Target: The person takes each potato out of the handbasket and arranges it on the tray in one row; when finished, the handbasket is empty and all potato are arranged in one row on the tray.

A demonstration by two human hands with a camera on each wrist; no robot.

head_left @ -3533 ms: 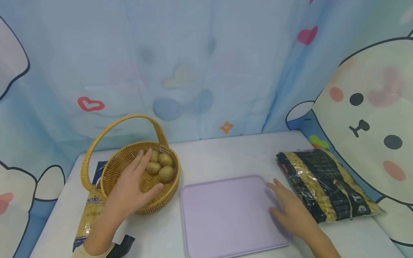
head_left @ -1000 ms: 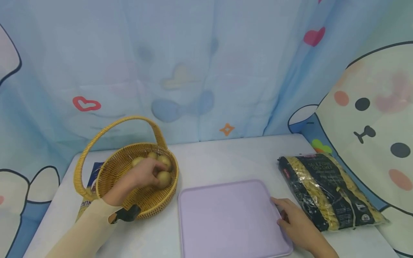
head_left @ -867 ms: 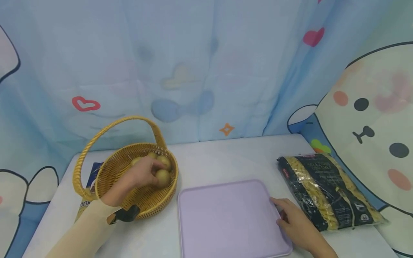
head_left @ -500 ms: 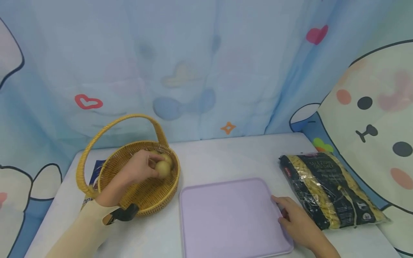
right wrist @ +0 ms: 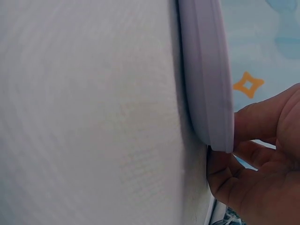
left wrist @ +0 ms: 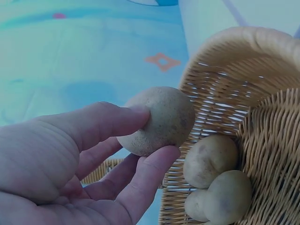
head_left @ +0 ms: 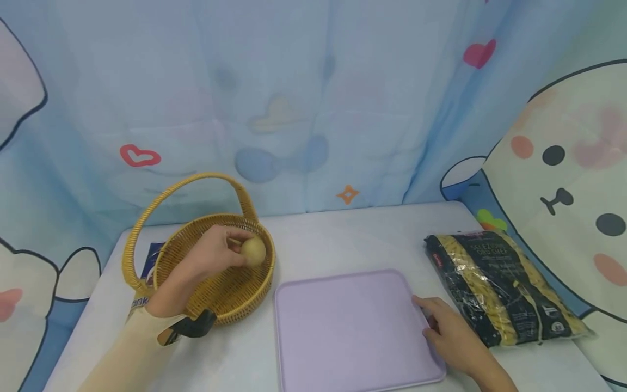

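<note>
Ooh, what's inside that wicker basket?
At least three potatoes lie in the wicker basket. The left hand pinches another potato. In the head view, that hand covers part of the inside, so the full count can't be told.

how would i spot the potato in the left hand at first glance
In the head view, a wicker basket stands left of the lilac tray. At its mouth, the left hand pinches the potato, the only one held; the other potatoes lie in the basket.
</note>
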